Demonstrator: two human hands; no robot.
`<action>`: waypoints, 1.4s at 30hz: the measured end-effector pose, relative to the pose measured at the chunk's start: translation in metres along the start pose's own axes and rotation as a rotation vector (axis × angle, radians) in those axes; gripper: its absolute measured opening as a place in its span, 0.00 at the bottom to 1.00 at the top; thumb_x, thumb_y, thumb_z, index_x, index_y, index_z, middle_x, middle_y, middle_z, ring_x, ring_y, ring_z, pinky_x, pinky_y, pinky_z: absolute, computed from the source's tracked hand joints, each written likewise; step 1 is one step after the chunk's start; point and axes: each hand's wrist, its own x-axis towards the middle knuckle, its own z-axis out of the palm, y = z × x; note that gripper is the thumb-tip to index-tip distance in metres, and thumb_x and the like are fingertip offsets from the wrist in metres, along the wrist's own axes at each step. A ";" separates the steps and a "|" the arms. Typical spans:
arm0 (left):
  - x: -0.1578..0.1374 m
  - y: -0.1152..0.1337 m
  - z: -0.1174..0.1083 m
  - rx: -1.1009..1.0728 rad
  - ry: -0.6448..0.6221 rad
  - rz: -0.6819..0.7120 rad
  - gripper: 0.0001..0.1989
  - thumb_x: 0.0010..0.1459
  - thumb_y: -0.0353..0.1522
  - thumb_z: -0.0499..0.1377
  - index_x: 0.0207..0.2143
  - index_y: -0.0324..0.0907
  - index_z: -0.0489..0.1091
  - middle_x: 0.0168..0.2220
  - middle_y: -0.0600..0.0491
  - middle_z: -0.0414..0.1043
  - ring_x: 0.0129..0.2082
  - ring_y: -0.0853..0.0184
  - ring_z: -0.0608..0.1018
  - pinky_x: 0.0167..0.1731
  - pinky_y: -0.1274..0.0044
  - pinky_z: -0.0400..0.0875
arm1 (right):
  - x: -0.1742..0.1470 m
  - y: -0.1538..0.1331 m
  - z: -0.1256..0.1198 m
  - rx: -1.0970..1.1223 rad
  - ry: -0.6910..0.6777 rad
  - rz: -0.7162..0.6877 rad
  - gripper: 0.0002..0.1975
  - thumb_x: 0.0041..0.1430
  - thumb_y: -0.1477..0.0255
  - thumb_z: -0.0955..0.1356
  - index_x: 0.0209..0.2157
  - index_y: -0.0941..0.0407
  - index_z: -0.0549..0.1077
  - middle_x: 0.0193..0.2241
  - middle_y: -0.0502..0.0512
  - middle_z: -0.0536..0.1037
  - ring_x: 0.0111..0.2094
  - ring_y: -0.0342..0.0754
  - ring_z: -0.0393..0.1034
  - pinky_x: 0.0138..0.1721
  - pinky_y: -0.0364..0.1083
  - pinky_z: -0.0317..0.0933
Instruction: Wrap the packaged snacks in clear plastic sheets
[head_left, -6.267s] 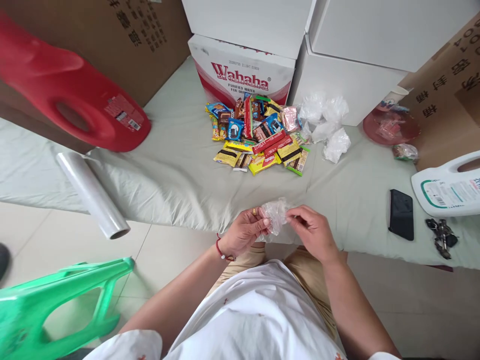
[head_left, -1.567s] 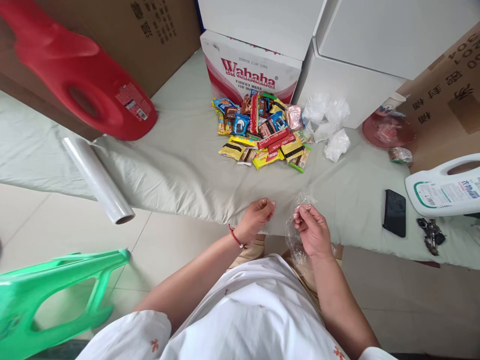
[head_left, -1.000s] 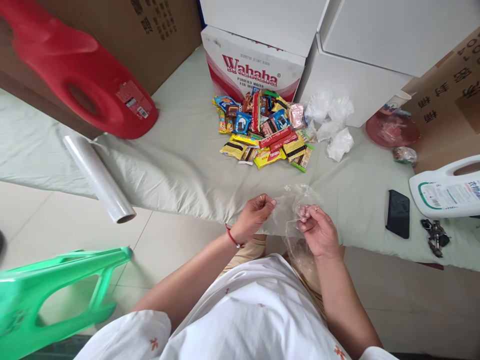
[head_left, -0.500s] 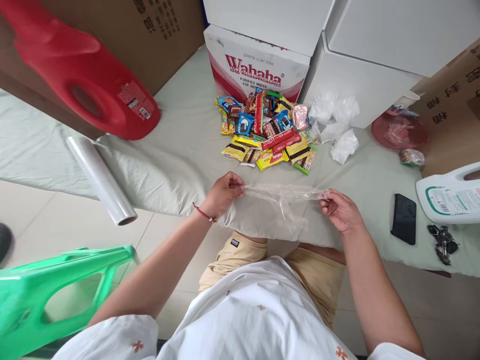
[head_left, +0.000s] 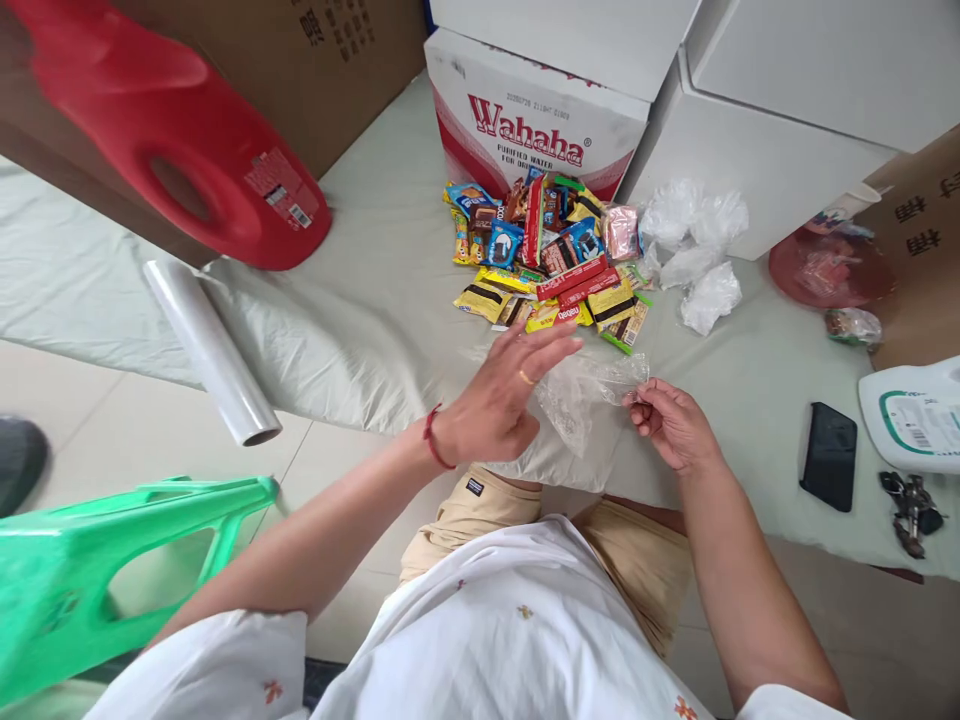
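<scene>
Center of frame: clear plastic [head_left: 574, 400] — seemingly part-hidden behind the left hand [head_left: 487, 405] | left fingers: extended, slightly spread | right hand [head_left: 679, 425], right of center: fingers pinching the plastic's edge | upper left: red jug [head_left: 240, 175] — top cut off

Plastic film [head_left: 581, 395]: uncoloured, transparent. In the snack pile [head_left: 555, 258], yellow, red, blue, brown, pink and green are mixed; some yellow packets [head_left: 480, 300] are crossed by dark bands. Water box [head_left: 544, 110] is white, patterned with red curved areas, lettered in red and black. Cloth [head_left: 390, 330] is tinted pale grey-green. White shirt [head_left: 450, 645] is dotted with small rust-orange and tan floral motifs. Tan shorts [head_left: 457, 525] are marked by 1 black tag [head_left: 474, 487]. Plain red is shown by the large jug [head_left: 191, 115], bright green by the stool [head_left: 71, 575]. Bracelet [head_left: 430, 440]: red. Ring [head_left: 527, 377]: gold. Phone [head_left: 829, 455]: black.
</scene>
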 end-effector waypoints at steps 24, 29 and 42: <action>-0.064 -0.015 0.020 -0.040 -0.214 -0.190 0.15 0.67 0.30 0.47 0.45 0.43 0.73 0.47 0.45 0.78 0.41 0.62 0.80 0.43 0.72 0.72 | -0.030 -0.023 0.007 -1.117 -0.353 -0.783 0.30 0.56 0.79 0.68 0.59 0.44 0.73 0.64 0.54 0.68 0.48 0.53 0.76 0.44 0.49 0.71; -0.052 -0.028 0.046 0.314 -0.084 -0.215 0.19 0.66 0.36 0.54 0.57 0.47 0.73 0.66 0.43 0.65 0.60 0.50 0.72 0.59 0.57 0.63 | -0.048 0.006 -0.012 -1.268 -0.598 -0.716 0.29 0.58 0.82 0.66 0.56 0.41 0.76 0.66 0.48 0.68 0.51 0.51 0.76 0.50 0.49 0.71; -0.061 -0.026 0.030 0.408 -0.016 -0.138 0.21 0.66 0.37 0.55 0.59 0.50 0.72 0.69 0.46 0.61 0.70 0.48 0.60 0.64 0.53 0.51 | -0.076 0.026 -0.062 -0.994 0.184 -0.825 0.18 0.65 0.75 0.63 0.48 0.45 0.80 0.45 0.55 0.81 0.47 0.56 0.75 0.50 0.59 0.70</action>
